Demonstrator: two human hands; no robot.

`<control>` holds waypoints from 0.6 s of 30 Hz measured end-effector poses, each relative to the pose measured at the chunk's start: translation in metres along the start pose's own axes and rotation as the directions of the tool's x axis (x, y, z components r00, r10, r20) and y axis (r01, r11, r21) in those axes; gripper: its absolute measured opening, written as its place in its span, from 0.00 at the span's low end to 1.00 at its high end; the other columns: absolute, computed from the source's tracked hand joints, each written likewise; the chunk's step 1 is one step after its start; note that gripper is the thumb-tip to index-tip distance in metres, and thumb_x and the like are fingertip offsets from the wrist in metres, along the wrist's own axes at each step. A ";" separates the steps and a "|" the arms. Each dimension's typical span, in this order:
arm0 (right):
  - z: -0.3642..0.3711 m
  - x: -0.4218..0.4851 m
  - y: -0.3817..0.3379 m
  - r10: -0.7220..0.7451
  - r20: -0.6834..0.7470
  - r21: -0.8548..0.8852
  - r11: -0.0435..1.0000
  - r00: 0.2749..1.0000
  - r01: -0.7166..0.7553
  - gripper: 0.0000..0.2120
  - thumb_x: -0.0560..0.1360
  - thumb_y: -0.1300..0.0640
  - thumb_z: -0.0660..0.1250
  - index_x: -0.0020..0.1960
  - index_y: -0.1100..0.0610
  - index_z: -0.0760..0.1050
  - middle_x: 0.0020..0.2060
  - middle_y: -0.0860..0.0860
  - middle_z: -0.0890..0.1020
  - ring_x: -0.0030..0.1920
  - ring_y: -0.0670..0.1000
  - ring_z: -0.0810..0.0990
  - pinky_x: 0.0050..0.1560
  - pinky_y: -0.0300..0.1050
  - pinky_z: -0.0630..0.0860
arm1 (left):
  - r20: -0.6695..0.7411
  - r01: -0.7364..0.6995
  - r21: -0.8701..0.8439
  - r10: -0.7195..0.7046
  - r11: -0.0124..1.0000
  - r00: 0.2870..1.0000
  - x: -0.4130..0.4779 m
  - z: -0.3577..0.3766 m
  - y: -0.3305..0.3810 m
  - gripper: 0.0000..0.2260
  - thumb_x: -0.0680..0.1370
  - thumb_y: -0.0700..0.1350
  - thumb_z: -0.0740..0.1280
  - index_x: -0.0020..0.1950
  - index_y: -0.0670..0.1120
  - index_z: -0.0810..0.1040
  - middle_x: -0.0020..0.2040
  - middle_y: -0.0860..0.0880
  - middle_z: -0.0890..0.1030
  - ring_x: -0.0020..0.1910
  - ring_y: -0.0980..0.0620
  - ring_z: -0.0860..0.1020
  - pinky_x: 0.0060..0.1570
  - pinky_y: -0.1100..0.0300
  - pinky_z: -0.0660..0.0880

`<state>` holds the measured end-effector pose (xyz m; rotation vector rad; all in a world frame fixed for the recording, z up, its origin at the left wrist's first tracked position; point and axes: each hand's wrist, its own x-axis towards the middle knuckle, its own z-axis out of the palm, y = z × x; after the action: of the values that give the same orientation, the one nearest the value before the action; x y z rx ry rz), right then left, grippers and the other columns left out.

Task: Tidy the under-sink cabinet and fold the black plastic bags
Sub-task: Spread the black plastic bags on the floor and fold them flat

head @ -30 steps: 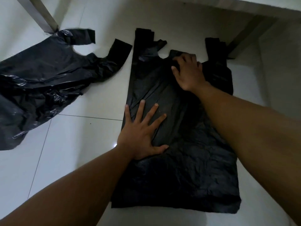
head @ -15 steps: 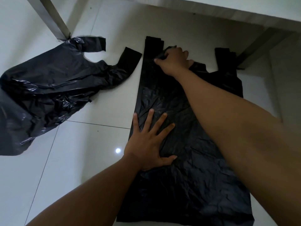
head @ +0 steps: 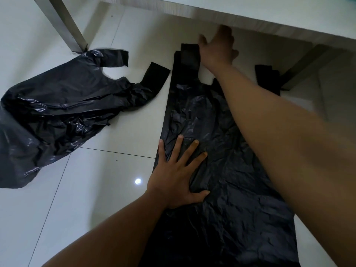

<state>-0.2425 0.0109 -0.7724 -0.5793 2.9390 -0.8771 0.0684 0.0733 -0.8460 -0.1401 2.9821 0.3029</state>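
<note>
A black plastic bag (head: 227, 189) lies spread flat on the white tile floor, its two handles pointing away from me. My left hand (head: 177, 176) presses flat on the bag's left side with fingers spread. My right hand (head: 217, 49) reaches far forward with straight fingers, resting beside the bag's left handle (head: 189, 56); it is blurred. The right handle (head: 267, 78) lies flat near a metal leg. A second black bag (head: 57, 112) lies crumpled on the floor at the left.
A metal leg (head: 65, 26) stands at the back left, touching the crumpled bag. Another leg (head: 304, 70) slants at the back right. The edge of a white surface (head: 250, 18) hangs over the far end of the bags. White wall at right.
My right hand slid forward along the flat bag from its neck to the top of the left handle, opening out. My left hand stayed pressed in place.
</note>
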 end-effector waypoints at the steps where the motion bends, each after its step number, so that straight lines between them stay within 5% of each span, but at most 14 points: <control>1: -0.005 -0.014 0.007 -0.078 -0.080 0.027 0.996 0.994 0.080 0.25 0.79 0.44 0.60 0.72 0.54 0.66 0.67 0.52 0.72 0.66 0.51 0.71 0.64 0.52 0.65 | 0.001 0.001 -0.002 -0.001 1.000 1.000 0.000 0.000 0.000 0.45 0.70 0.79 0.51 0.81 0.58 0.53 0.83 0.49 0.49 0.80 0.39 0.39 0.70 0.25 0.43; 3: -0.015 -0.057 0.029 -0.333 -0.125 0.101 0.933 0.935 0.345 0.16 0.78 0.47 0.61 0.64 0.51 0.73 0.58 0.49 0.75 0.58 0.49 0.74 0.56 0.48 0.62 | 0.004 0.001 0.001 -0.001 1.000 1.000 0.000 0.000 0.000 0.45 0.70 0.79 0.51 0.81 0.57 0.54 0.83 0.49 0.49 0.80 0.38 0.39 0.70 0.25 0.43; 5: -0.016 -0.101 0.063 -0.600 0.051 -0.011 0.799 0.798 0.601 0.12 0.79 0.48 0.60 0.59 0.52 0.75 0.53 0.51 0.76 0.55 0.51 0.74 0.52 0.46 0.58 | 0.007 0.001 0.010 -0.001 1.000 1.000 0.000 0.001 0.001 0.45 0.70 0.79 0.51 0.81 0.57 0.54 0.83 0.49 0.49 0.80 0.38 0.39 0.70 0.25 0.43; 7: -0.013 -0.134 0.095 -0.703 0.294 -0.086 0.655 0.648 0.750 0.13 0.80 0.48 0.59 0.59 0.52 0.76 0.53 0.52 0.76 0.54 0.54 0.73 0.51 0.46 0.57 | 0.010 0.006 0.021 -0.006 1.000 1.000 -0.001 0.002 0.001 0.45 0.70 0.79 0.50 0.82 0.57 0.52 0.83 0.49 0.48 0.80 0.38 0.38 0.70 0.25 0.42; 9: -0.004 -0.149 0.109 -0.696 0.408 -0.136 0.593 0.590 0.794 0.16 0.81 0.47 0.57 0.63 0.51 0.75 0.56 0.51 0.75 0.56 0.54 0.71 0.52 0.50 0.60 | 0.014 0.014 0.034 -0.014 0.999 1.000 0.000 0.001 0.001 0.45 0.70 0.79 0.50 0.82 0.57 0.52 0.83 0.48 0.47 0.80 0.38 0.38 0.70 0.25 0.42; 15: 0.013 -0.110 0.071 -0.496 0.490 -0.222 0.724 0.717 0.653 0.23 0.83 0.44 0.49 0.77 0.45 0.60 0.75 0.47 0.63 0.73 0.56 0.60 0.66 0.62 0.58 | 0.019 0.015 0.036 -0.016 0.999 1.000 -0.001 0.001 0.001 0.45 0.69 0.80 0.51 0.82 0.58 0.53 0.83 0.49 0.48 0.80 0.37 0.39 0.70 0.25 0.42; 18: 0.002 -0.096 0.069 -0.480 0.333 -0.164 0.819 0.812 0.551 0.22 0.83 0.45 0.51 0.76 0.46 0.62 0.73 0.48 0.67 0.71 0.54 0.63 0.65 0.59 0.59 | 0.014 0.015 0.034 -0.015 0.999 1.000 0.000 0.001 0.002 0.46 0.69 0.80 0.51 0.81 0.59 0.54 0.83 0.49 0.49 0.80 0.37 0.40 0.70 0.25 0.44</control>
<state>-0.1763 0.0973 -0.8185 -1.4476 2.6701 -0.3740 0.0687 0.0758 -0.8468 -0.1562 2.9690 0.2501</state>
